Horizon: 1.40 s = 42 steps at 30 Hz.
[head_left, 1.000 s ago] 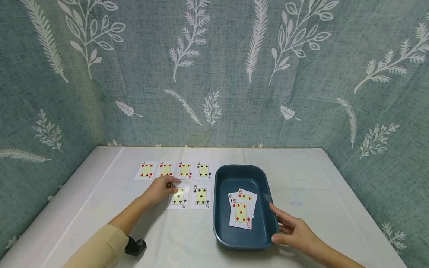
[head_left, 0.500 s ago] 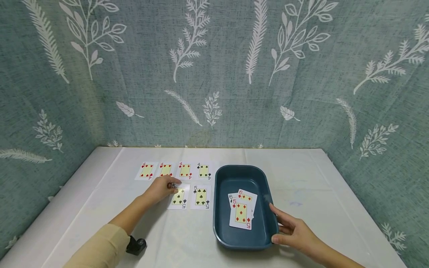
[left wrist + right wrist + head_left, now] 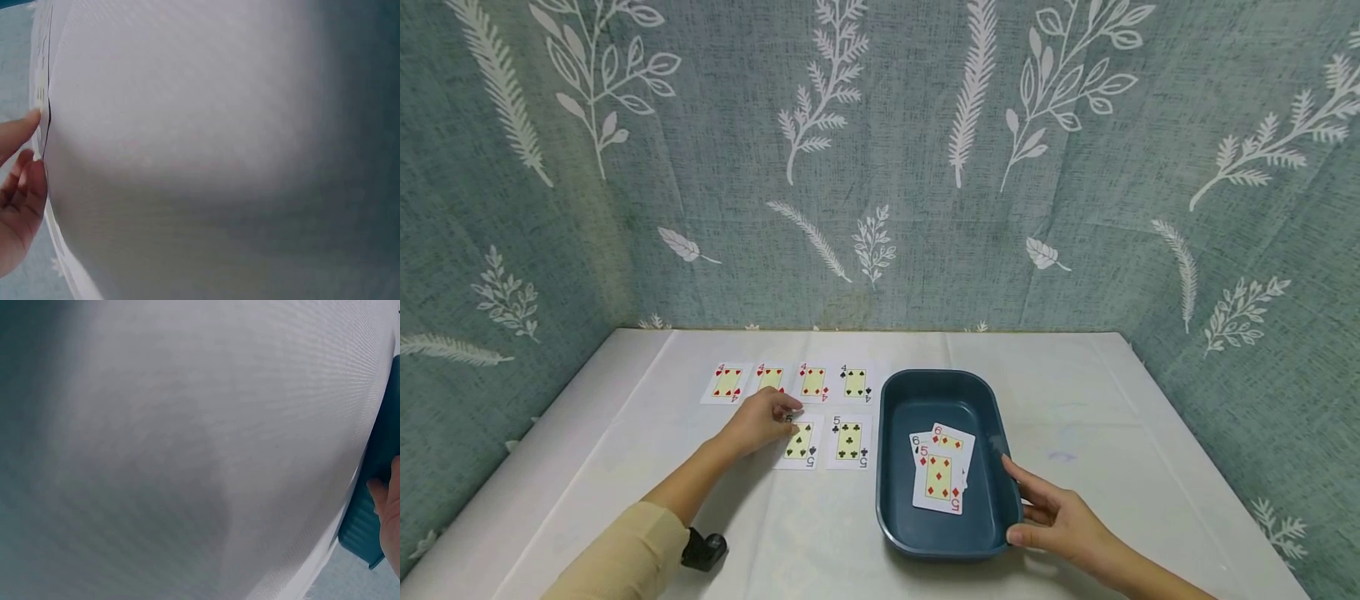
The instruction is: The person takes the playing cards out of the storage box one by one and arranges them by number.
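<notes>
My left hand [image 3: 765, 421] reaches over the upper left of a five of spades card [image 3: 799, 446], which lies face up on the white tabletop. Thumb and forefinger stand apart at the card's top left corner, covering part of it. Just right of it lies a five of clubs card [image 3: 849, 442]. A dark blue plastic tray [image 3: 891, 517] stands further right, and my right hand [image 3: 1060, 517] rests against its right side, forefinger and thumb spread along the rim. Inside the tray, a five of diamonds card [image 3: 937, 485] overlaps a six of diamonds card [image 3: 958, 442] and a black six [image 3: 917, 442].
Behind the fives runs a row of fours: four of hearts cards [image 3: 727, 382], a four of diamonds card [image 3: 812, 382] and a four of clubs card [image 3: 855, 382]. A small black object [image 3: 703, 550] sits by the left sleeve. Leaf-patterned cloth walls [image 3: 925, 250] bound the table.
My left fingers have shifted very slightly at the top of the five of spades, covering more of its corner number. The right hand, the tray and the other cards stay put.
</notes>
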Each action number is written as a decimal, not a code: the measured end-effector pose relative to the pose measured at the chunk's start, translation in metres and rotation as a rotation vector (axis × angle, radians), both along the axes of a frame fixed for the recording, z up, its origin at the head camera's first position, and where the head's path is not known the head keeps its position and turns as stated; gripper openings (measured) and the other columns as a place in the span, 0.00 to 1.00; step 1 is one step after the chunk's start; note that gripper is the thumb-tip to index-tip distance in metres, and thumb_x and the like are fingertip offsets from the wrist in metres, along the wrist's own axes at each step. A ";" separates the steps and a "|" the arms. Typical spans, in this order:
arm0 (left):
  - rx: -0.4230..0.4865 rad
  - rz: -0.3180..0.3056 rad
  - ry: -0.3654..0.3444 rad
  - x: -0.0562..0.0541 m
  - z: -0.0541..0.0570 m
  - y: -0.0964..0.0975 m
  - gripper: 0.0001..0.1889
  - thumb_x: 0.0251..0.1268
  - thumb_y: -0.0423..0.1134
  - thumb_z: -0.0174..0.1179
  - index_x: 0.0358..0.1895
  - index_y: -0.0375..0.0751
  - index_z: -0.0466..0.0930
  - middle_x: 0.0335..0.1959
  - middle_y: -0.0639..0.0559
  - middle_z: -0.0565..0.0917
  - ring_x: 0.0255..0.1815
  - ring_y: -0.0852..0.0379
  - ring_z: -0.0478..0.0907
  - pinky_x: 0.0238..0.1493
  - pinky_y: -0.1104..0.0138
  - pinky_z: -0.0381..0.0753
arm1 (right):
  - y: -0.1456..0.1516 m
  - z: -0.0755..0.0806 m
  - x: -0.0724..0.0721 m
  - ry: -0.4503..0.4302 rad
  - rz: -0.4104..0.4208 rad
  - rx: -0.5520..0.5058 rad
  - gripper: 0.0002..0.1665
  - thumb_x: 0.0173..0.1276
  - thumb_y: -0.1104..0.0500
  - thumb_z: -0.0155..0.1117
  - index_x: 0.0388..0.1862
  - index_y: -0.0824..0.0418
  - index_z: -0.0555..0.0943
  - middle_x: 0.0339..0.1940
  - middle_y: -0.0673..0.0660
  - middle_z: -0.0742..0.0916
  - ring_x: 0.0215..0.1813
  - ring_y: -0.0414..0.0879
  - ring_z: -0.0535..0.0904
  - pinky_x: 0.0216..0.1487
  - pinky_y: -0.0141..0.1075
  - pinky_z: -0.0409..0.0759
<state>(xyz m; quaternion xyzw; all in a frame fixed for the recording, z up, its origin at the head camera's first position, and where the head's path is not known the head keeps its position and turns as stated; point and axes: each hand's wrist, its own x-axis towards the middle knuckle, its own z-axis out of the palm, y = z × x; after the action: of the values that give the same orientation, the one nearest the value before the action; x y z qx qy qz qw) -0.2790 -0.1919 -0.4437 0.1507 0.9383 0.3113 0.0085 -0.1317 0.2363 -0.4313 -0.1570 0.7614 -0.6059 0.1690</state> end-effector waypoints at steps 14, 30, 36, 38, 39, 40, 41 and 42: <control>0.119 -0.102 0.021 0.005 0.018 0.021 0.18 0.52 0.28 0.67 0.49 0.34 0.81 0.38 0.44 0.80 0.34 0.56 0.78 0.33 0.66 0.75 | -0.001 0.001 0.000 -0.017 -0.020 0.013 0.47 0.64 0.61 0.65 0.74 0.69 0.50 0.71 0.77 0.54 0.62 0.68 0.70 0.51 0.35 0.79; 0.270 -0.108 0.065 0.021 0.043 0.057 0.19 0.52 0.35 0.70 0.50 0.38 0.82 0.44 0.40 0.81 0.41 0.49 0.80 0.39 0.63 0.80 | -0.002 -0.001 -0.001 -0.025 -0.022 0.025 0.47 0.63 0.61 0.66 0.74 0.68 0.51 0.71 0.76 0.53 0.62 0.67 0.70 0.51 0.35 0.78; 0.300 -0.139 0.062 0.021 0.052 0.073 0.20 0.52 0.39 0.71 0.50 0.40 0.82 0.44 0.45 0.81 0.41 0.53 0.79 0.39 0.66 0.79 | -0.002 -0.001 -0.001 0.004 -0.012 0.033 0.47 0.63 0.61 0.65 0.74 0.70 0.51 0.71 0.76 0.54 0.63 0.68 0.70 0.52 0.35 0.78; 0.299 -0.157 0.059 0.020 0.055 0.080 0.21 0.51 0.40 0.71 0.51 0.41 0.82 0.44 0.45 0.81 0.40 0.54 0.79 0.37 0.67 0.79 | -0.002 0.000 -0.001 0.006 -0.017 0.039 0.46 0.64 0.60 0.65 0.74 0.69 0.52 0.71 0.75 0.55 0.63 0.67 0.69 0.52 0.34 0.78; 0.295 -0.163 0.061 0.019 0.057 0.083 0.21 0.51 0.40 0.71 0.50 0.41 0.82 0.44 0.45 0.81 0.40 0.54 0.79 0.36 0.67 0.79 | -0.002 0.000 0.000 0.003 -0.021 0.043 0.46 0.64 0.60 0.65 0.74 0.68 0.52 0.72 0.75 0.56 0.63 0.67 0.69 0.52 0.34 0.78; 0.295 -0.168 0.059 0.019 0.059 0.086 0.21 0.50 0.40 0.72 0.50 0.41 0.82 0.44 0.45 0.81 0.40 0.54 0.79 0.36 0.67 0.79 | -0.002 -0.001 0.000 0.007 -0.020 0.047 0.46 0.64 0.60 0.65 0.74 0.69 0.52 0.72 0.75 0.56 0.63 0.66 0.69 0.52 0.34 0.78; 0.292 -0.171 0.055 0.018 0.060 0.089 0.21 0.50 0.41 0.72 0.50 0.41 0.82 0.44 0.45 0.81 0.39 0.55 0.79 0.35 0.67 0.79 | -0.002 -0.001 0.000 0.002 -0.024 0.048 0.46 0.64 0.60 0.65 0.74 0.68 0.52 0.72 0.74 0.56 0.64 0.66 0.69 0.52 0.34 0.78; 0.292 -0.174 0.049 0.017 0.062 0.092 0.21 0.50 0.41 0.72 0.50 0.41 0.82 0.44 0.46 0.81 0.39 0.55 0.79 0.34 0.68 0.79 | -0.002 -0.001 -0.001 0.001 -0.028 0.052 0.46 0.64 0.60 0.65 0.74 0.68 0.52 0.72 0.73 0.56 0.64 0.65 0.69 0.52 0.34 0.78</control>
<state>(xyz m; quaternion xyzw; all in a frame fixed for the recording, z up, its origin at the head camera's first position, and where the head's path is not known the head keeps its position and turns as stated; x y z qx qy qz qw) -0.2616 -0.0994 -0.3819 0.2387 0.8664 0.4386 -0.0092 -0.1323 0.2341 -0.4320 -0.1421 0.7790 -0.5882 0.1643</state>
